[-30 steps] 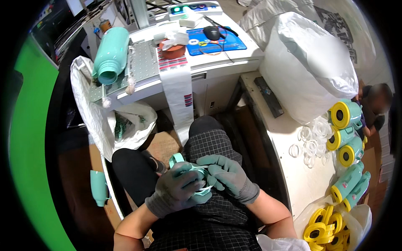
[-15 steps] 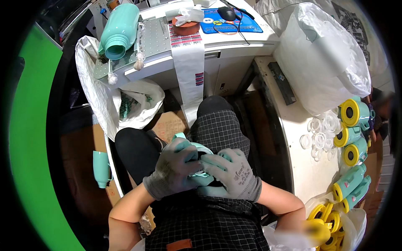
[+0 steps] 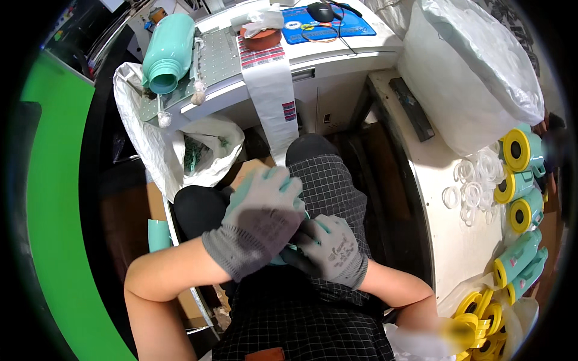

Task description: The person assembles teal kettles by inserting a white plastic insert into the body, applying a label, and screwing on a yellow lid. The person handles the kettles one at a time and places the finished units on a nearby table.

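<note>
In my lap sits a mint-green bottle shell (image 3: pixel 277 260), nearly all of it hidden under my gloved hands. My left hand (image 3: pixel 265 210), in a grey glove with mint coating, is closed over its top with the back of the hand up. My right hand (image 3: pixel 331 249), gloved alike, grips it from the right side, fingers curled inward toward the left hand. The fingertips and whatever lies between them are out of sight.
A mint bottle (image 3: pixel 168 51) lies on a perforated plate. White sack (image 3: pixel 147 135) with green scraps hangs below. Label strip (image 3: pixel 271 102) drapes off the desk. Right bench holds clear rings (image 3: pixel 472 192), yellow-based mint bottles (image 3: pixel 519 253), yellow parts (image 3: pixel 481 316) and a plastic bag (image 3: pixel 469 78).
My left hand has risen and turned across the top of the bottle shell, covering its rim. My right hand has shifted only slightly. The view has tilted a little.
</note>
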A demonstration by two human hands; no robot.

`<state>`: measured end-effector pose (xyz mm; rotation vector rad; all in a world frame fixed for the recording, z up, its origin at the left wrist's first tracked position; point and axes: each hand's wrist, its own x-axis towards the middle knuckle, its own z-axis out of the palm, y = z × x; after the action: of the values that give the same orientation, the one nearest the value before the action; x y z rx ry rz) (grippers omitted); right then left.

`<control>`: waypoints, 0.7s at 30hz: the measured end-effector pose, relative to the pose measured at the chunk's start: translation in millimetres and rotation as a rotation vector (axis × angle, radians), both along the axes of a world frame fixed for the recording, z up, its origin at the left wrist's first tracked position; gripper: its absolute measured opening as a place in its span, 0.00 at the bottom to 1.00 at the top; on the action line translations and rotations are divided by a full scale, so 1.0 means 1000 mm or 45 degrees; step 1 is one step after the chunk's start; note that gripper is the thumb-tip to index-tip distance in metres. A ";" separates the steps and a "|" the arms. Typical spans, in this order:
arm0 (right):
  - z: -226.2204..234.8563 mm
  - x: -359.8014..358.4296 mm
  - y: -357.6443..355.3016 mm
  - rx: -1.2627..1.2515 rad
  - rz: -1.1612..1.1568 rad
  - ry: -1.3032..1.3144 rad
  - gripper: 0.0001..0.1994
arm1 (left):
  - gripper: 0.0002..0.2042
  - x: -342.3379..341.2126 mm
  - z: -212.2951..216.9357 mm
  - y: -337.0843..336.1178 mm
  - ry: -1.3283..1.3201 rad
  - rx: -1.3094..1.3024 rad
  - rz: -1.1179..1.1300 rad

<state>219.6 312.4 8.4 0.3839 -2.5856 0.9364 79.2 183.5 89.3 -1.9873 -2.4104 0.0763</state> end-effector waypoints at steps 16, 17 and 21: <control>-0.024 0.040 0.020 -0.155 -0.088 0.019 0.21 | 0.15 -0.048 -0.048 0.023 -1.548 0.296 0.576; -0.024 0.046 0.022 -0.173 -0.096 -0.002 0.22 | 0.21 -0.065 -0.083 0.015 -1.714 0.619 0.717; -0.016 0.041 0.033 -0.431 0.009 0.072 0.25 | 0.49 -0.177 -0.194 0.005 -1.822 1.076 1.296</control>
<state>260.1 345.5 -7.9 0.3190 -2.3180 1.3171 -97.9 188.7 -105.1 -0.1342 -2.7104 -2.4251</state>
